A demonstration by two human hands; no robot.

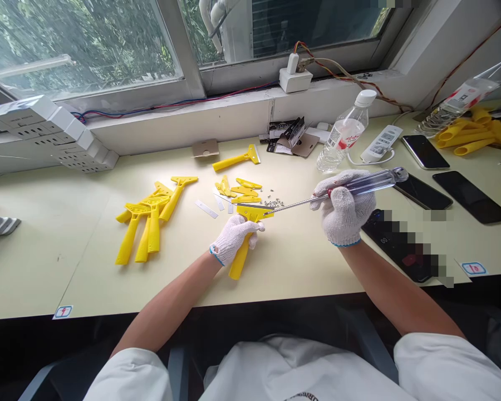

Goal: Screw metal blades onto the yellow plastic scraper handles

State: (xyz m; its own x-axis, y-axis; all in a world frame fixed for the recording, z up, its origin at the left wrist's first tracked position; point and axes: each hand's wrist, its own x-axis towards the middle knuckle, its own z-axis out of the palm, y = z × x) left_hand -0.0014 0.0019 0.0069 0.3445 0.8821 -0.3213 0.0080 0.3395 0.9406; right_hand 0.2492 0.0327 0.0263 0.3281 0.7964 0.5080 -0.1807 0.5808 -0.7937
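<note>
My left hand [235, 239], in a white knit glove, is closed round the handle of a yellow scraper [241, 259] whose wide head points away from me. In my gloved right hand [344, 209] is a screwdriver [369, 182] with a clear purplish handle. Its long shaft reaches left, and the tip is at the scraper's head; whether it sits in a screw is too small to tell. Just beyond lie several yellow clamp plates [245, 191], thin metal blades [206, 209] and a scatter of small screws [279, 203]. Another scraper [236, 158], with a blade in it, rests farther back.
Several yellow scraper handles [153, 223] are piled on the left. Phones [471, 195], a water bottle [344, 133] and a power strip [382, 143] are on the right. Torn black packaging [292, 136] and a small cardboard box [205, 148] stand by the wall. White boxes [62, 133] are stacked far left.
</note>
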